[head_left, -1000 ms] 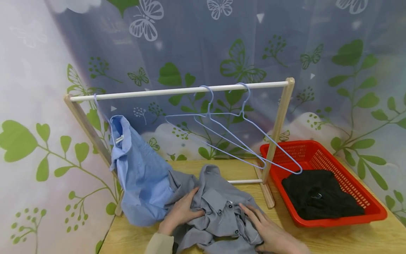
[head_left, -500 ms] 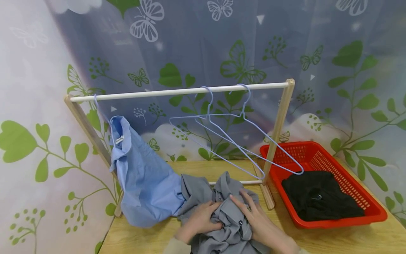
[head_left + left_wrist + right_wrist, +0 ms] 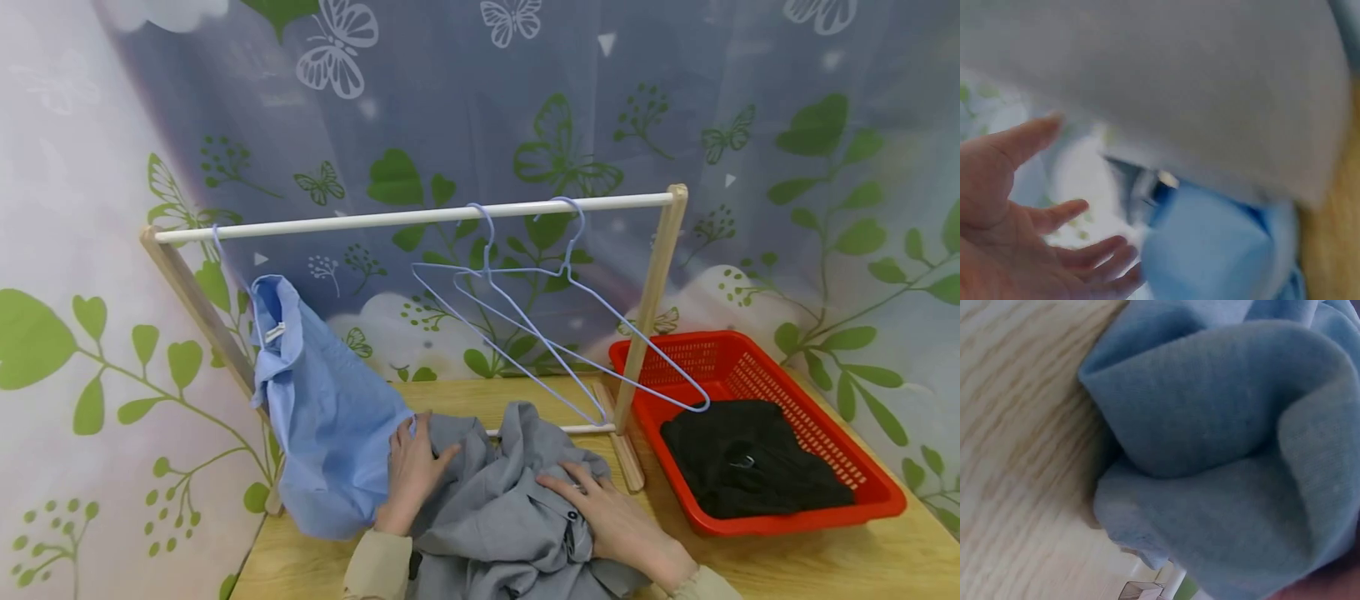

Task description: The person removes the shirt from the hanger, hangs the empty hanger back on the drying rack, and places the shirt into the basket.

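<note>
A grey button-up shirt (image 3: 495,529) lies crumpled on the table between both hands. My left hand (image 3: 412,471) is at its left edge, by the hanging light blue garment (image 3: 330,433). In the left wrist view the fingers of that left hand (image 3: 1041,231) are spread apart, with nothing between them. My right hand (image 3: 618,521) rests on the right part of the grey shirt with its fingers extended; its thumb is hard to make out. Bunched shirt cloth (image 3: 1210,412) fills most of the right wrist view, looking bluish there.
A small wooden rack with a white rail (image 3: 360,220) stands behind the shirt. Two bare lilac wire hangers (image 3: 491,271) hang from it, one crossing the other. On the right, a red plastic basket (image 3: 795,523) holds a folded black garment (image 3: 750,458).
Both hands gathered the grey shirt inward and it bunched up. My left hand then moved left and up, off the cloth's middle, while my right hand stayed on the shirt.
</note>
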`<action>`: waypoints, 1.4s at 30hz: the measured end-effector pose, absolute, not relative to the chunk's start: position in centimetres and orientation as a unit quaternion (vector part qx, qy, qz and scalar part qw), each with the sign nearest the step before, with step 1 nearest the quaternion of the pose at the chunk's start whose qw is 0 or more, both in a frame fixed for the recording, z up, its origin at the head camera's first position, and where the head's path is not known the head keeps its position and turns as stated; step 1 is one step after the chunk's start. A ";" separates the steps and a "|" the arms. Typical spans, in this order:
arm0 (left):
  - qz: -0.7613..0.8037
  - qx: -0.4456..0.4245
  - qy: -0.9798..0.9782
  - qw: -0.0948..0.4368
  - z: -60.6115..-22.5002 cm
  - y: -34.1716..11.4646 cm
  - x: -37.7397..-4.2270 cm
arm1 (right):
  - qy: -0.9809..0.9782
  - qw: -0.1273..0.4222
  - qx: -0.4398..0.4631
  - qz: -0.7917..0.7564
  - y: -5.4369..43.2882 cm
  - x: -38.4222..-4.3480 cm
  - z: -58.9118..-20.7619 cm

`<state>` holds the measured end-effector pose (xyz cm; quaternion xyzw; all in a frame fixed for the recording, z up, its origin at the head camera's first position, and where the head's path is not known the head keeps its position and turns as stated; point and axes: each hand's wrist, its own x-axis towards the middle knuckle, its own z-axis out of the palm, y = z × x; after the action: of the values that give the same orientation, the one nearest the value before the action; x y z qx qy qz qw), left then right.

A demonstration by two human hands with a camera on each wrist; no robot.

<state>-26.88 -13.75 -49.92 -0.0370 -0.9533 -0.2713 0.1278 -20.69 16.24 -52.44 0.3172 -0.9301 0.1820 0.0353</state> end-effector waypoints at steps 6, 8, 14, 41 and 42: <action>-0.247 -0.096 -0.951 0.162 -51.4 -14.4 -27.8 | -0.939 0.050 0.304 0.153 16.0 -20.9 -52.7; -0.261 -0.147 -0.937 0.180 -51.6 -13.9 -27.4 | -0.942 0.068 0.301 0.133 15.8 -20.9 -52.9; -0.296 -0.243 -0.922 0.056 -50.7 -11.5 -25.3 | -0.946 0.144 0.281 0.069 15.0 -21.0 -53.3; -0.188 -0.176 -0.961 -0.104 -52.2 -9.8 -20.5 | -0.936 0.035 0.343 0.074 13.4 -23.8 -51.8; -0.175 -0.176 -0.963 -0.101 -52.5 -9.7 -20.6 | -0.936 0.035 0.340 0.085 13.4 -23.8 -51.9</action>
<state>-20.60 -9.71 -52.46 -0.1763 -0.9633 -0.1753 -0.1009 -23.77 13.38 -51.85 0.3398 -0.9360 0.0853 0.0349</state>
